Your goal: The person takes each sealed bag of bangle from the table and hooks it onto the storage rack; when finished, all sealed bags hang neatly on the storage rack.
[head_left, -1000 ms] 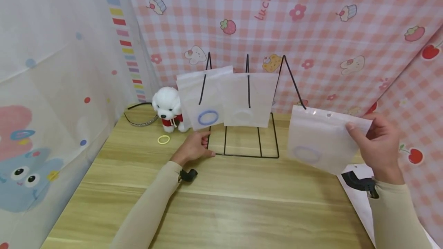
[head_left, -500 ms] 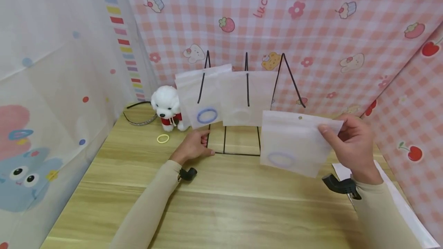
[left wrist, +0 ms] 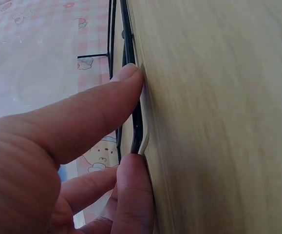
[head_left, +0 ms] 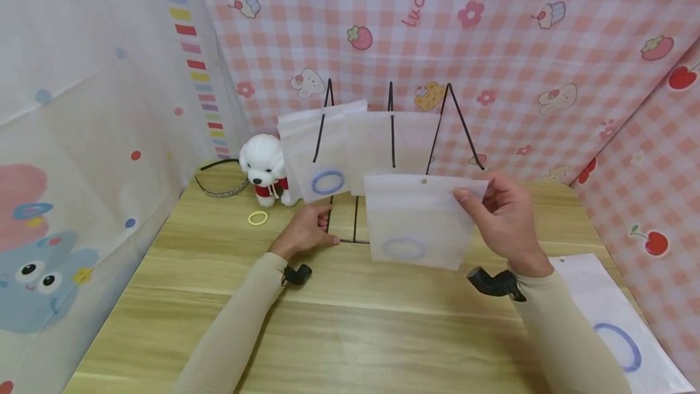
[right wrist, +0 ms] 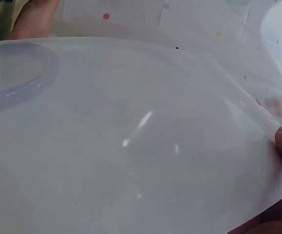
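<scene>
My right hand point(head_left: 505, 224) pinches the upper right corner of a frosted plastic bag point(head_left: 418, 217) between thumb and fingers. A pale purple ring point(head_left: 404, 248) shows through the bag, and a small hole sits at its top edge. The bag overlaps the middle of a black wire display rack point(head_left: 466, 126). At the rack's front left base corner, my left hand point(head_left: 303, 230) grips the wire; the left wrist view shows thumb and fingers at the bent wire point(left wrist: 137, 126). Similar bags hang from the left hook point(head_left: 312, 145) and the middle hook point(head_left: 392, 145). No bag hangs on the right hook.
A white plush dog point(head_left: 262, 160) in red stands left of the rack, beside a headband point(head_left: 226, 193) and a yellow ring point(head_left: 258, 217). Another frosted bag point(head_left: 585, 284) with a purple-blue ring lies at the table's right edge. Patterned cloth hangs behind and at both sides.
My right hand has carried the bag leftward, from by the right hook's tip to below the middle hook's tip. The left hand has kept its place on the rack.
</scene>
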`<move>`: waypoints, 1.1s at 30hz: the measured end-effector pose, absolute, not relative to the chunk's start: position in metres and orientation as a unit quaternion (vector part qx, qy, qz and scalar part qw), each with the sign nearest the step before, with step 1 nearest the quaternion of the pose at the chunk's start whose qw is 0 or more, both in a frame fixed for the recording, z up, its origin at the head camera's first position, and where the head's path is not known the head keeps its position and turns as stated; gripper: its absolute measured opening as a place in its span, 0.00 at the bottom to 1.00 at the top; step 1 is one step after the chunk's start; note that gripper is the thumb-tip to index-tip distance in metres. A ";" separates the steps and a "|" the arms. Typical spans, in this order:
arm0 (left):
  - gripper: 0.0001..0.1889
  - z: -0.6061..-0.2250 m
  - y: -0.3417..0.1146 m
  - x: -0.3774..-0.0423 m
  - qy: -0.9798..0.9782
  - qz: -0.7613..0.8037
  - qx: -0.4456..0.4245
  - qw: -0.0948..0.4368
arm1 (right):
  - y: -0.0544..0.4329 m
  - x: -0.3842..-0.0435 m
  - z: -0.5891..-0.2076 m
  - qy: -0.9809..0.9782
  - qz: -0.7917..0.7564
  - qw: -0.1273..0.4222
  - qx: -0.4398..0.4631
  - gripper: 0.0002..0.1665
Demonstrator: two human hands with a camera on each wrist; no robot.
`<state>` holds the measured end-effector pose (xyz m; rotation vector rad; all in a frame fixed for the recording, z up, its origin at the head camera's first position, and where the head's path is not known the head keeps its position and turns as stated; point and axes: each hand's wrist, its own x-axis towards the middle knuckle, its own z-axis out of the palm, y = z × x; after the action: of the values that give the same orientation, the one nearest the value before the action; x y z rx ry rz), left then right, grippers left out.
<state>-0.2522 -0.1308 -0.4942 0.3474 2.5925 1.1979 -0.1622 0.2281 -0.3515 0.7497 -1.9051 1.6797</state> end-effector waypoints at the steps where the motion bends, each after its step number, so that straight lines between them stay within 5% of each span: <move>1: 0.51 -0.494 -0.130 -0.252 0.893 0.414 0.118 0.133 | 0.224 -0.163 -0.351 -0.700 0.614 0.241 0.273 0.05; 33: 0.49 -0.492 -0.130 -0.252 0.889 0.419 0.132 0.130 | 0.180 -0.232 -0.364 -0.733 0.616 0.216 0.192 0.11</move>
<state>-0.2523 -0.1298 -0.4918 0.3837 2.5835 1.2168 -0.2319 0.1800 -0.3639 0.5319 -2.0305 1.7083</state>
